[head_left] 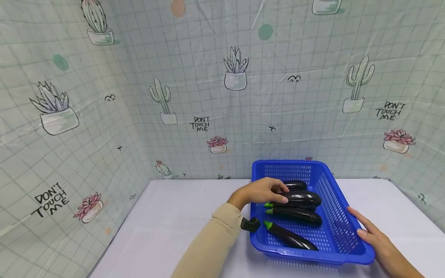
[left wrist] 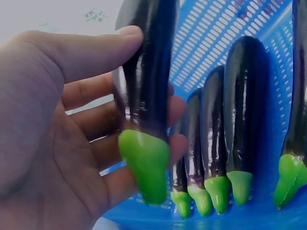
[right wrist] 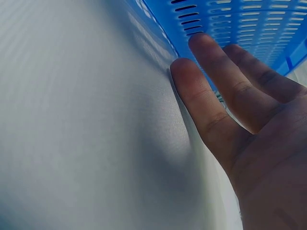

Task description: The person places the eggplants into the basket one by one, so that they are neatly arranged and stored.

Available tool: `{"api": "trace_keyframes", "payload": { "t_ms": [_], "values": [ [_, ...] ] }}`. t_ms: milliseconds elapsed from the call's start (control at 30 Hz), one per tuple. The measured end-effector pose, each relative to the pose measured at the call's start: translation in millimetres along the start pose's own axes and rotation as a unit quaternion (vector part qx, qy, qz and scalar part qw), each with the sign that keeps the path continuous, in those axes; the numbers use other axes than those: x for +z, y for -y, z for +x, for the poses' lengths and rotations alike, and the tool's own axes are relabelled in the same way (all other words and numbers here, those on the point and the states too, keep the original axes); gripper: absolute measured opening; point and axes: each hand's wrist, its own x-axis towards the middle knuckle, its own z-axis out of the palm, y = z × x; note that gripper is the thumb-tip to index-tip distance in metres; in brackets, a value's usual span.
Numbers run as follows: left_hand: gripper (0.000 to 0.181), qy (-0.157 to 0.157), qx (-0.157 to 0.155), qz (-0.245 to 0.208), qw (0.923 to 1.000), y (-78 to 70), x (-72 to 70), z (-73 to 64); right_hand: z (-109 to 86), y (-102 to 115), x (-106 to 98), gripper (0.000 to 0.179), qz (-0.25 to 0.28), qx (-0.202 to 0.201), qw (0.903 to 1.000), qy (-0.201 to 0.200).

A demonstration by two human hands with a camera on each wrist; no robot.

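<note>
My left hand (head_left: 265,190) reaches into a blue perforated plastic basket (head_left: 354,258) and holds a glossy dark eggplant (head_left: 306,199). In the left wrist view, the thumb lies across one side of this eggplant (left wrist: 146,86) while fingers wrap behind it, its green stem end pointing down. Several more eggplants (left wrist: 243,96) lie in a row beyond it, and another eggplant (left wrist: 298,115) is at the right edge. My right hand (head_left: 380,245) rests at the basket's right side; in the right wrist view its extended fingers (right wrist: 194,88) lie against the slotted outer wall (right wrist: 225,21).
The basket stands on a white-covered table (head_left: 167,227), toward its right side. A patterned curtain (head_left: 194,96) printed with potted cacti rises behind the table and along both sides. Near the basket's front lies a separate eggplant (head_left: 293,237). A black wrist device (head_left: 250,224) overlaps the left rim.
</note>
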Motion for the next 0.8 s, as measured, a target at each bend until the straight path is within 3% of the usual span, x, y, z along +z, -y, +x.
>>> {"api": "trace_keyframes", "payload": {
  "t_ms": [133,300,433,633,800],
  "values": [
    [0.030,0.017,-0.009,0.005,0.9998,0.3,1.1,-1.7,1.1,2,4,0.056,0.007,-0.014,0.9999,-0.002],
    [0.029,0.035,-0.017,0.013,0.9991,-1.4,1.4,-2.5,2.0,6,7,0.055,-0.006,-0.001,0.9999,-0.013],
    [0.027,0.060,-0.018,0.025,0.9978,-6.2,1.1,1.1,-0.6,7,6,0.055,-0.008,-0.002,0.9998,-0.015],
    [0.028,0.076,-0.015,0.045,0.9960,-14.0,-1.4,9.6,-1.4,5,7,0.055,0.000,-0.040,0.9989,-0.026],
    [0.026,0.095,-0.023,0.034,0.9947,-15.8,1.4,13.3,-2.1,4,6,0.056,0.015,-0.042,0.9988,-0.020]
  ]
}}
